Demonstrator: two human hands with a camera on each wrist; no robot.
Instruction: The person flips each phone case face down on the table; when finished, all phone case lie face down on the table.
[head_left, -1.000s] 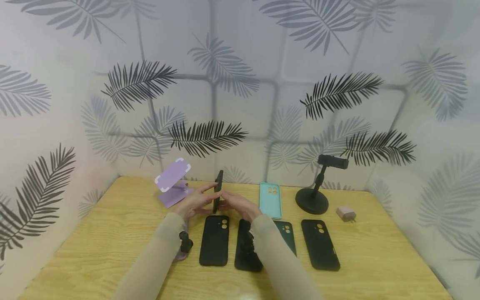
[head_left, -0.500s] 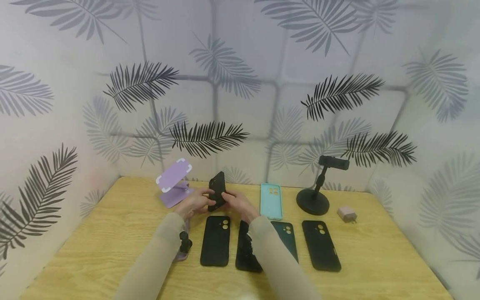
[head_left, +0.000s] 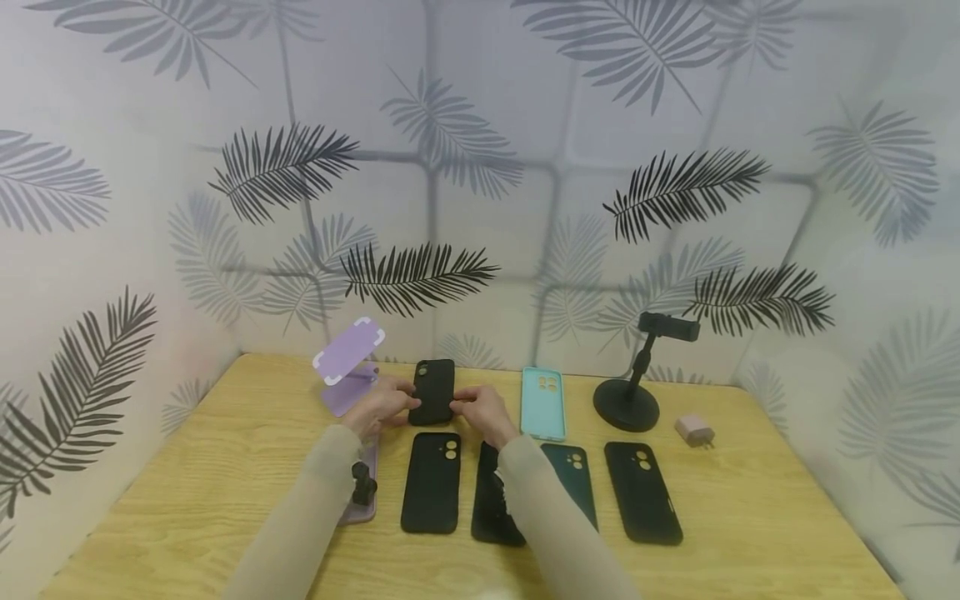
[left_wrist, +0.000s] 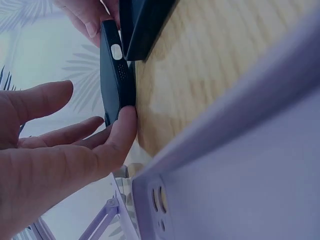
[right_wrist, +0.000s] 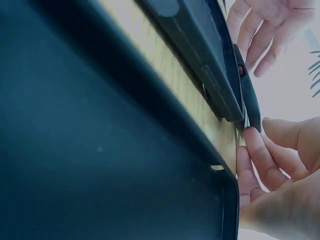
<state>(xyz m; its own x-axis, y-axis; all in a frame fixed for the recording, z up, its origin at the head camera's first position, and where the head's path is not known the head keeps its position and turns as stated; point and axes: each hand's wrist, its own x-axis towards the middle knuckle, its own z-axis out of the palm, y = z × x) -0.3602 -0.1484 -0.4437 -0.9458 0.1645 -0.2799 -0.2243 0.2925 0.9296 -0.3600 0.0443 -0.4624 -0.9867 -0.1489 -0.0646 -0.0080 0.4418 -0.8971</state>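
Note:
A black phone case (head_left: 435,392) lies back up near the table's far edge, its camera cutout at the top left. At its right edge my right hand (head_left: 483,412) pinches the rim; the right wrist view shows the thumb and index finger (right_wrist: 253,137) on either side of it. My left hand (head_left: 384,403) is at the left edge. In the left wrist view its fingertips touch the case's end (left_wrist: 119,75), while the left thumb stands apart from it. Just in front lies another black case (head_left: 431,483).
A purple phone stand (head_left: 348,350) stands behind the left hand; a purple case (head_left: 367,500) lies beneath that forearm. Rightward are a black case (head_left: 491,508), dark green case (head_left: 573,475), black case (head_left: 642,492), turquoise case (head_left: 542,404), black phone holder (head_left: 626,404) and pink charger (head_left: 693,429).
The black case, earlier held upright edge-on between both hands, has turned and come down to lie back up. The left thumb has come away from it. Other things have stayed put.

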